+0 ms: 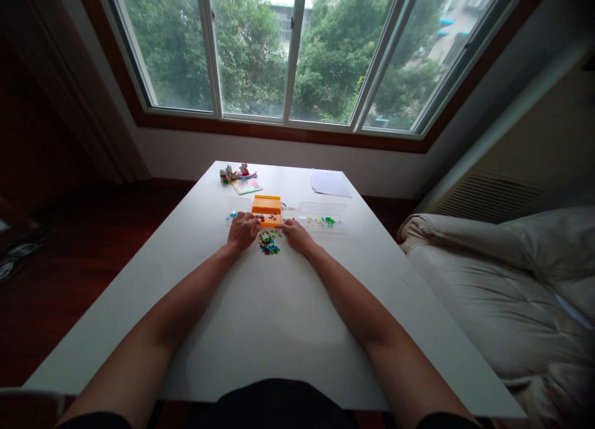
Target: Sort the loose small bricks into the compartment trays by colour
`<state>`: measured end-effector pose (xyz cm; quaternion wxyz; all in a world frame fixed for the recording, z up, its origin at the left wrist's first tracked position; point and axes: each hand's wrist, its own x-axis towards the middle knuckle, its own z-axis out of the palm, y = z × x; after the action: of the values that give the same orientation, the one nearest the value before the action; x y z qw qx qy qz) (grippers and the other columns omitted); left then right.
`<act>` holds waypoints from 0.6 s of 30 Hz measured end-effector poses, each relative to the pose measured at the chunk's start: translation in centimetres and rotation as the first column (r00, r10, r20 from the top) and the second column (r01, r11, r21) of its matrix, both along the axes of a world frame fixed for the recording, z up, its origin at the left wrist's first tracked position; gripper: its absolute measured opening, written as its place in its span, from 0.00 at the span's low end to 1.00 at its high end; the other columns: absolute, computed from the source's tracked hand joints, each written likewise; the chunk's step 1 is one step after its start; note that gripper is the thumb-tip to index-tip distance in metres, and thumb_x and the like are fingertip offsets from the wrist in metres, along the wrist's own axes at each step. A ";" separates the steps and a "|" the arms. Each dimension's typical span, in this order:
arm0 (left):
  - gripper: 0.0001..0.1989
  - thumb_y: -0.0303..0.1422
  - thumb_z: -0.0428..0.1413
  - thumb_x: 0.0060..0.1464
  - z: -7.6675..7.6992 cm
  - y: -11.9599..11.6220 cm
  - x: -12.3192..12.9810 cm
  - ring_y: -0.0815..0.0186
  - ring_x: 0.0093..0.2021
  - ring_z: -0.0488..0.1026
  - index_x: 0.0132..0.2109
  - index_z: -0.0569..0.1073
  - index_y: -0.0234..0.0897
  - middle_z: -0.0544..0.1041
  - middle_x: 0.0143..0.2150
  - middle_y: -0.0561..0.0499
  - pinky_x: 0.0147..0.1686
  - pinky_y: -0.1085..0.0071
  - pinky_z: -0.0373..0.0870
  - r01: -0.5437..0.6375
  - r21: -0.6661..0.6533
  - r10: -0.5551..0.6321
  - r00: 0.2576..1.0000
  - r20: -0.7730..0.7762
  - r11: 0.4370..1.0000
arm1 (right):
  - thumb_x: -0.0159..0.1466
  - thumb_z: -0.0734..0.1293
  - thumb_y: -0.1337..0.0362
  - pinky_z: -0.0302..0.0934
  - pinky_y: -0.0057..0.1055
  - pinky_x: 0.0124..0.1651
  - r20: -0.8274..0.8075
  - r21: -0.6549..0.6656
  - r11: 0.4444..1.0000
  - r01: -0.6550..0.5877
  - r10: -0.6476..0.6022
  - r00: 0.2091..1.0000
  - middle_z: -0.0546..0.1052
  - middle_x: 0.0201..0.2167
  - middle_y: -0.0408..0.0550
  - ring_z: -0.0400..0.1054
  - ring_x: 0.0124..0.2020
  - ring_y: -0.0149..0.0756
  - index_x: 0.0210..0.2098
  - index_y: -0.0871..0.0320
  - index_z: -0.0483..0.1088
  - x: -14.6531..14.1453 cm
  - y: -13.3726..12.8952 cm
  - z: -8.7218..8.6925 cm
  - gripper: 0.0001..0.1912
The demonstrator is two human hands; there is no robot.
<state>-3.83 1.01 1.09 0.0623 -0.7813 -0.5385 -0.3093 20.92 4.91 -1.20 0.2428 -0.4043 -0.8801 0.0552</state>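
An orange box (267,202) with its lid raised stands on the white table, and small brown pieces (272,217) lie in it. At its left front side my left hand (242,230) is bent, the fingertips drawn together over the box edge; what they pinch is too small to make out. My right hand (298,235) rests by the front right corner, its fingers stretched toward the box and touching or nearly touching it. Between my hands lies a loose pile of small multicoloured building bricks (269,243), mostly green, blue and yellow.
Clear trays flank the orange box: blue pieces (232,215) at left, green pieces (329,221) at right. Farther back are small brick figures (226,174), a pastel booklet (247,186) and white paper sheets (331,183). A sofa (488,280) stands right of the table (279,330).
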 end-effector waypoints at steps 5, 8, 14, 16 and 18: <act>0.10 0.31 0.54 0.62 -0.1 0.0 -0.1 0.51 0.51 0.67 0.42 0.81 0.41 0.77 0.49 0.43 0.54 0.52 0.66 0.004 -0.001 -0.004 1.000 -0.001 1.000 | 0.69 0.62 0.73 0.61 0.32 0.53 -0.009 0.046 0.997 -0.069 0.070 0.998 0.76 0.44 0.50 0.67 0.46 0.37 0.49 0.54 0.80 0.0 0.0 -0.1 0.17; 0.10 0.31 0.54 0.62 -0.1 0.1 -0.1 0.51 0.51 0.67 0.42 0.81 0.41 0.77 0.48 0.43 0.53 0.52 0.67 0.005 -0.002 -0.005 1.000 -0.001 1.000 | 0.68 0.62 0.75 0.61 0.32 0.53 -0.012 0.049 0.995 -0.092 0.093 0.996 0.76 0.44 0.50 0.67 0.45 0.37 0.49 0.54 0.80 0.4 -0.3 0.0 0.19; 0.10 0.31 0.54 0.62 -0.2 0.1 -0.1 0.52 0.50 0.67 0.43 0.81 0.41 0.77 0.48 0.43 0.54 0.52 0.67 0.018 -0.003 -0.018 1.000 -0.020 1.000 | 0.69 0.64 0.71 0.61 0.32 0.51 -0.019 0.043 0.990 -0.136 0.137 0.990 0.75 0.41 0.49 0.67 0.44 0.37 0.49 0.53 0.79 0.5 -0.6 0.2 0.16; 0.11 0.31 0.53 0.62 -0.2 0.1 -0.1 0.53 0.50 0.67 0.43 0.81 0.41 0.77 0.48 0.43 0.54 0.53 0.67 0.021 -0.003 -0.021 1.000 -0.018 1.000 | 0.68 0.63 0.72 0.61 0.32 0.51 -0.021 0.037 0.991 -0.125 0.126 0.992 0.75 0.41 0.48 0.67 0.44 0.37 0.46 0.55 0.80 0.4 -0.6 0.2 0.15; 0.11 0.31 0.53 0.62 -0.2 0.1 -0.1 0.53 0.50 0.67 0.43 0.81 0.41 0.77 0.48 0.43 0.54 0.53 0.67 0.022 -0.009 -0.022 1.000 -0.013 1.000 | 0.67 0.62 0.73 0.61 0.31 0.51 -0.021 0.032 0.994 -0.109 0.109 0.994 0.75 0.41 0.48 0.67 0.45 0.37 0.44 0.55 0.80 0.5 -0.6 0.2 0.15</act>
<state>-3.96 1.06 0.92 0.0589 -0.7895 -0.5308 -0.3025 21.40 4.27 -0.96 0.2557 -0.3511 -0.8988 0.0592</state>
